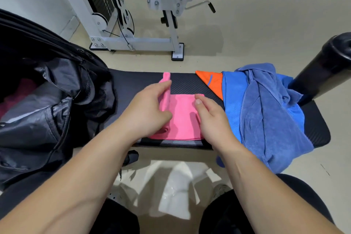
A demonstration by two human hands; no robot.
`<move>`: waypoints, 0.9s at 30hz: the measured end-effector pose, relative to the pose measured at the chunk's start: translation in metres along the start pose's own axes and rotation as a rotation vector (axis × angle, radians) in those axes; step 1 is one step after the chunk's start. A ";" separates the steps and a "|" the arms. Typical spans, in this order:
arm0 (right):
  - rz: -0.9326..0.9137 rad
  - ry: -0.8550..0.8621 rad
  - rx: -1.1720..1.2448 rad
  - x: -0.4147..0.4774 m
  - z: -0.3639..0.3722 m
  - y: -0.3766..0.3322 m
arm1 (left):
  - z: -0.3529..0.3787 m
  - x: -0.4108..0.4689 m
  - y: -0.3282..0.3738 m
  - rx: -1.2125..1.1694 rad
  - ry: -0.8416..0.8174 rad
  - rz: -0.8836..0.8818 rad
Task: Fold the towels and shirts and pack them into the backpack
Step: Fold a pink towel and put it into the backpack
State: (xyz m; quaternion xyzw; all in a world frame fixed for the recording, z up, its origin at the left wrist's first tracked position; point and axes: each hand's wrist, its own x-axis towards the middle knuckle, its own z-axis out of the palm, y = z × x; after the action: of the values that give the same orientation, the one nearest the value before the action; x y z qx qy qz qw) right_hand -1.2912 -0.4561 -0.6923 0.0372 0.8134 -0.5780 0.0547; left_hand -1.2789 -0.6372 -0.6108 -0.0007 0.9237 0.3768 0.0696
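A pink towel (182, 118) lies partly folded on the black bench pad (190, 81). My left hand (148, 108) grips the towel's left edge, and a narrow flap of it stands up past my fingertips. My right hand (210, 118) is at the towel's far right corner, with thumb and forefinger pinched on the edge. The black backpack (47, 100) sits open at the left end of the bench, with something dark pink inside. At the right end, a blue towel (269, 116) is draped over a blue shirt (231, 100) with an orange panel (212, 81).
A white weight machine (133, 40) stands on the floor beyond the bench. A black padded roller (326, 66) sticks up at the far right. White plastic (174, 192) lies on the floor between my knees.
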 end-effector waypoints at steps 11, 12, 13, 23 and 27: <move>-0.001 -0.099 0.112 -0.006 -0.029 0.022 | 0.080 0.025 0.015 0.029 -0.119 0.059; -0.004 -0.093 0.060 -0.005 -0.027 0.023 | 0.078 0.024 0.011 0.010 -0.093 0.053; -0.019 -0.096 0.008 -0.004 -0.025 0.023 | 0.075 0.022 0.008 -0.004 -0.053 0.060; 0.074 -0.006 0.176 0.003 -0.025 0.026 | 0.088 0.028 -0.019 0.587 -0.151 0.223; 0.020 -0.017 0.117 0.000 -0.022 0.029 | 0.115 0.033 -0.019 0.676 -0.225 0.151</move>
State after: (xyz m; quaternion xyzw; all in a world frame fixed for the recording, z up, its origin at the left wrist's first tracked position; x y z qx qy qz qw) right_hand -1.2886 -0.4255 -0.7120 0.0434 0.7774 -0.6242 0.0651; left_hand -1.2957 -0.5689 -0.7098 0.1321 0.9800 0.0522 0.1391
